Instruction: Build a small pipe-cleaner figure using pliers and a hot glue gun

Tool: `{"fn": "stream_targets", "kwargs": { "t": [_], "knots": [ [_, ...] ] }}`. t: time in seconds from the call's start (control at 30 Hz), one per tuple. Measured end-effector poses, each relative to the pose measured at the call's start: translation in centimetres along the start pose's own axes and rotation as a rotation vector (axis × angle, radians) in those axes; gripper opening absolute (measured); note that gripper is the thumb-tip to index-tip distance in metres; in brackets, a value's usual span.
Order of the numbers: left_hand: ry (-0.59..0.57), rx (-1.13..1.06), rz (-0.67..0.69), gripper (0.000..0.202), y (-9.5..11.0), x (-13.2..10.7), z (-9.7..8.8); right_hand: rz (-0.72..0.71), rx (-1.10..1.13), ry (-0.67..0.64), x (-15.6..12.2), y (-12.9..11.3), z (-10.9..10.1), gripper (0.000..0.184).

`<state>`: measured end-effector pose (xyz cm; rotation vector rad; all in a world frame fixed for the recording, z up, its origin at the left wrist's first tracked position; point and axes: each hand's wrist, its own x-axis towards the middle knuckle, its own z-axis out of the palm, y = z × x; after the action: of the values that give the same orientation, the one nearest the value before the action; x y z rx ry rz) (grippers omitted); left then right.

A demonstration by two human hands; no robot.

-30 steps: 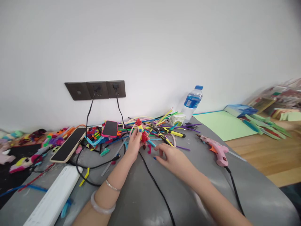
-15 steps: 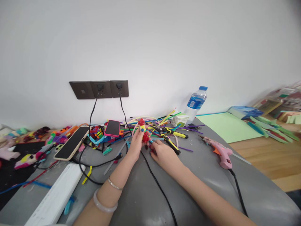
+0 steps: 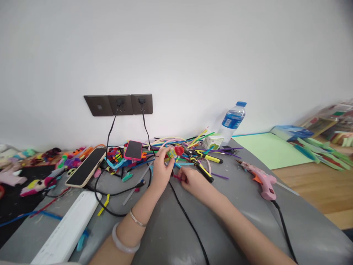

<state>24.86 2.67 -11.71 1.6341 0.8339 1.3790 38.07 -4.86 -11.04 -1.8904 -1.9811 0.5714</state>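
My left hand (image 3: 161, 167) is closed around a small red, yellow and green fuzzy figure (image 3: 178, 151), its red end turned to the right. Low over the grey table (image 3: 162, 228), my right hand (image 3: 193, 179) has its fingers pinched together. A small red piece (image 3: 177, 177) shows at those fingertips, too small to name. A light blue strip pokes out beside them. Just behind the hands lie pliers with yellow and black handles (image 3: 202, 170) and a heap of coloured pipe cleaners (image 3: 176, 141).
A pink glue gun (image 3: 261, 178) lies at right, its cord running forward. A water bottle (image 3: 233, 119) and small box (image 3: 213, 142) stand by the wall. Two phones (image 3: 86, 167), a white power strip (image 3: 68, 228), black cables and fuzzy figures lie at left. Green paper (image 3: 273, 149) lies beyond.
My left hand has tilted the figure from upright to pointing right. My right hand stays low beside it, fingers still pinched. The whole view has shifted slightly.
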Motion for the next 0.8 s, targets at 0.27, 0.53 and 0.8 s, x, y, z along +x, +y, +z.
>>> {"fn": "stream_targets", "kwargs": {
  "t": [0.27,0.53,0.8],
  "knots": [
    [0.077,0.118,0.116,0.026,0.4,0.2,-0.5,0.07,0.242,0.002,-0.9,1.3,-2.7,0.008],
    [0.021,-0.385,-0.254,0.041,-0.2,0.1,0.4,0.061,0.656,0.254,0.2,3.6,-8.1,0.024],
    [-0.012,-0.724,-0.452,0.048,0.2,0.5,0.6,-0.097,1.061,0.241,6.4,4.4,-7.6,0.035]
  ]
}}
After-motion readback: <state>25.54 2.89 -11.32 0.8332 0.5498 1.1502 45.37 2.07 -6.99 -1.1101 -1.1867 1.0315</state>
